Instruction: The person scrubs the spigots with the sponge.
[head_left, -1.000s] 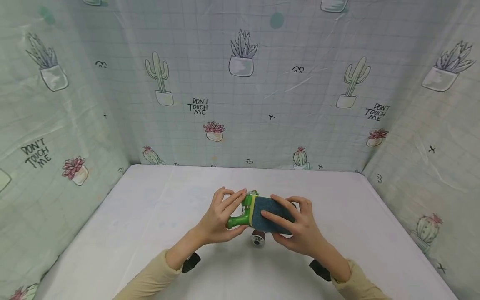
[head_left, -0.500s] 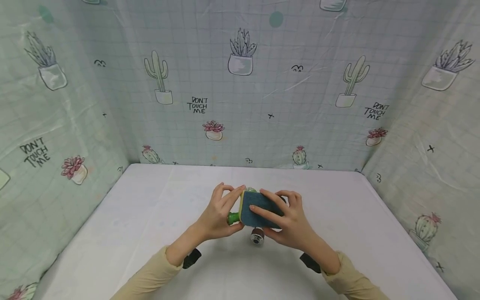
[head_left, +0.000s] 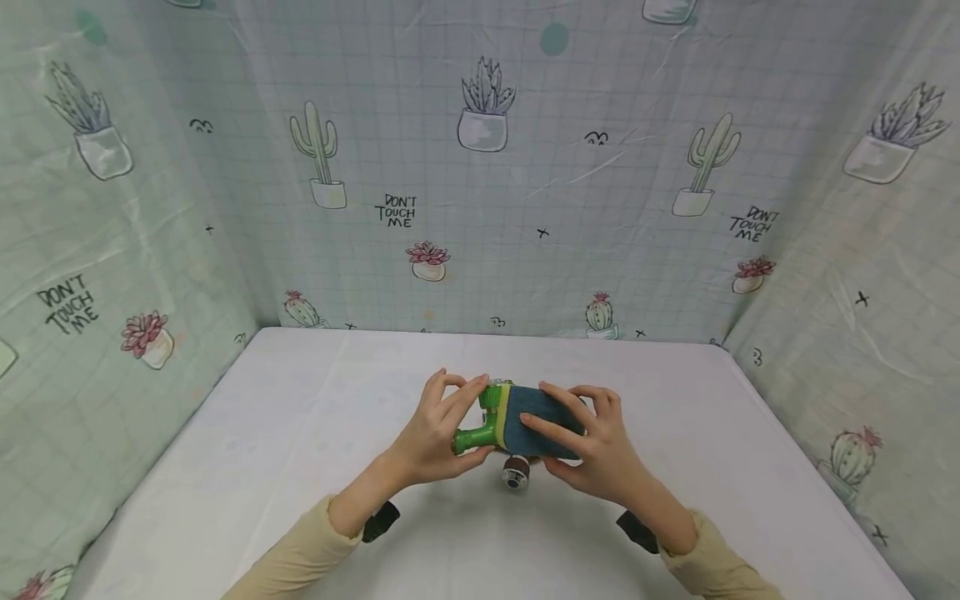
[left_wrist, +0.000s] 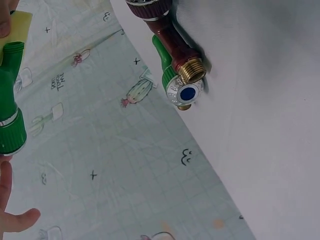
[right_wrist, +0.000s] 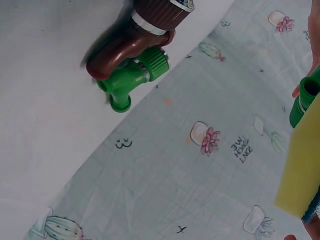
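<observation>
While left hand (head_left: 435, 439) pinches green tap (head_left: 477, 437) at lower centre of head view, right hand (head_left: 602, 454) grips sponge (head_left: 542, 425) overlapping it; step appears to be wiping, next stroke probably calling for steady left fingers.

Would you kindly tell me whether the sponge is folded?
The sponge is unfolded: the head view shows one broad blue face.

2 beige sleeves (head_left: 300, 546); 2 black wrist pieces (head_left: 381, 522).
</observation>
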